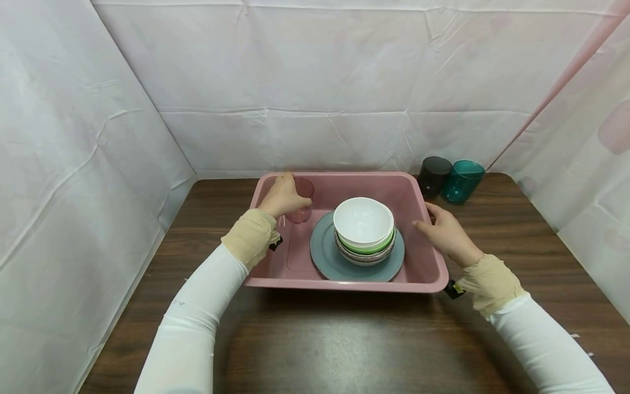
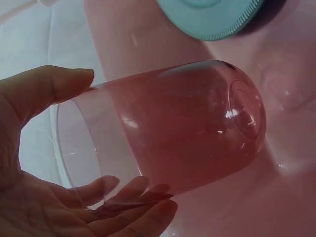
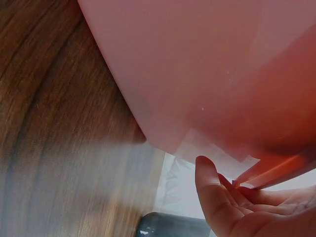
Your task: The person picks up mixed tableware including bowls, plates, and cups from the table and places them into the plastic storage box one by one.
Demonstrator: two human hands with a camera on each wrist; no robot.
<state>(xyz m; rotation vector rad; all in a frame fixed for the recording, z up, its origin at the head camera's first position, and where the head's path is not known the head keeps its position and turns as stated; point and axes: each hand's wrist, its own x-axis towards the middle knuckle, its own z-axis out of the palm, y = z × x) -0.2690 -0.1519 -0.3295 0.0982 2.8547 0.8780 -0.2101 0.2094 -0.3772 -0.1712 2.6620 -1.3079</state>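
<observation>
A see-through pink cup (image 2: 187, 128) is tilted on its side in the left wrist view, inside the left part of the pink basin (image 1: 300, 283). My left hand (image 1: 285, 196) holds it near the rim, thumb on one side and fingers on the other. My right hand (image 1: 450, 235) grips the basin's right rim, its thumb over the edge and its fingers outside. In the right wrist view those fingers (image 3: 207, 173) curl by the outer wall. A blue-grey plate (image 1: 322, 249) lies in the basin with stacked bowls (image 1: 363, 219) on it, a white one topmost.
Behind the basin's right corner stand a dark cup (image 1: 433, 178) and a teal cup (image 1: 461, 183), side by side. The brown wooden table (image 1: 334, 339) extends in front of the basin. White sheeting (image 1: 315, 87) rises at the back and both sides.
</observation>
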